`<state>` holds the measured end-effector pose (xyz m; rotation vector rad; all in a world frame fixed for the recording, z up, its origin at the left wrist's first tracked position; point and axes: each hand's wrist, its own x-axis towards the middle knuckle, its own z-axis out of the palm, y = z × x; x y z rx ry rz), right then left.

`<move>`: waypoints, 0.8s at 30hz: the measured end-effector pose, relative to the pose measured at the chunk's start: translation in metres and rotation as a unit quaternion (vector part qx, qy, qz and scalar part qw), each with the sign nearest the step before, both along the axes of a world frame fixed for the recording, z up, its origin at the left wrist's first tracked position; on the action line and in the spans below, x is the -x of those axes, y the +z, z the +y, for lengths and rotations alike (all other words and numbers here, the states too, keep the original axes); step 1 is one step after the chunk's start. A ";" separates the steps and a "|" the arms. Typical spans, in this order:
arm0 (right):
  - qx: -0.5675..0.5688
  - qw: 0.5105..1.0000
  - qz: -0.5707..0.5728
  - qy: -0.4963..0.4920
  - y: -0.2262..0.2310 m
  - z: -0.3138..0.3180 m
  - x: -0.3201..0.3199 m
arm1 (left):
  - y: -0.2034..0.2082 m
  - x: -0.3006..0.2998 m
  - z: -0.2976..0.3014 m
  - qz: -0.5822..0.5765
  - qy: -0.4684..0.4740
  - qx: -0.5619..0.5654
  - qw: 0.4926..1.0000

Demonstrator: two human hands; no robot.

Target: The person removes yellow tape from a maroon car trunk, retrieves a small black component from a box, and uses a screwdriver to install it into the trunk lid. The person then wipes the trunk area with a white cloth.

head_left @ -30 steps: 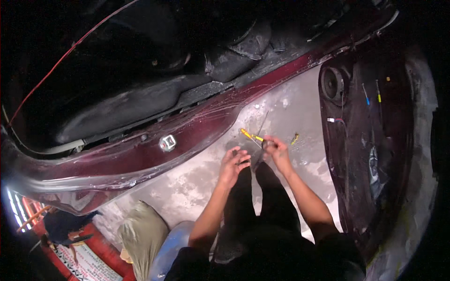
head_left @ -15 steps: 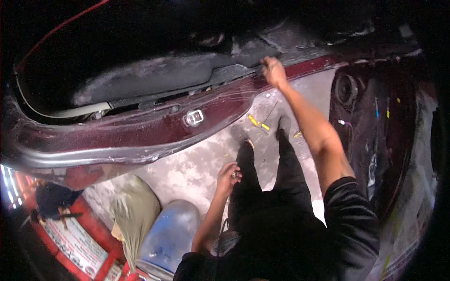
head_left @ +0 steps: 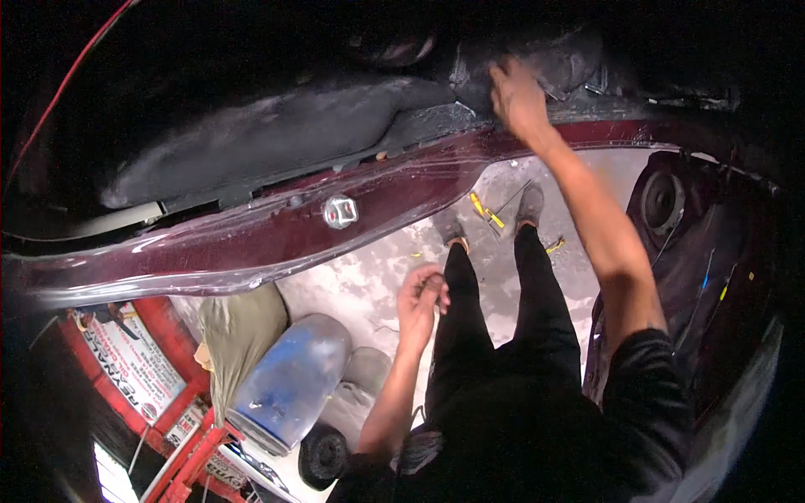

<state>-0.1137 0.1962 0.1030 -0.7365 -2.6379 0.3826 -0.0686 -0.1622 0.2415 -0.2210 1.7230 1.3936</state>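
My right hand (head_left: pixel 518 96) reaches over the dark red door sill (head_left: pixel 402 186) of a car into its dark, dusty interior. Motion smears its fingers, so whether they hold anything is unclear. My left hand (head_left: pixel 422 302) hangs above the pale floor beside my left leg, its fingers curled in; something small may be in them, too blurred to name. A metal door striker (head_left: pixel 340 212) is fixed to the car's pillar. Inside the opening lies a dark carpet-like panel (head_left: pixel 277 151).
A yellow-handled tool (head_left: pixel 486 210) lies on the floor by my feet. At right stands an open door panel (head_left: pixel 696 277) with a round speaker (head_left: pixel 662 201). Lower left are a blue drum (head_left: pixel 293 377), a drab cloth (head_left: pixel 239 335) and a red frame (head_left: pixel 147 369) bearing a white sign.
My right hand has moved farther into the car interior and slightly right. My left hand has risen a little. The view has shifted, showing more of the lower-left area.
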 end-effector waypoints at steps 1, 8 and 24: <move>0.067 0.997 0.038 0.006 0.008 -0.013 -0.004 | 0.003 0.011 0.015 0.032 0.000 -0.006 0.999; 0.581 0.807 0.091 0.050 0.055 -0.123 0.006 | 0.034 0.078 0.073 0.249 -0.014 -0.020 0.968; 0.831 0.548 0.092 0.016 0.056 -0.135 0.000 | 0.064 0.088 0.121 0.209 0.035 -0.103 0.972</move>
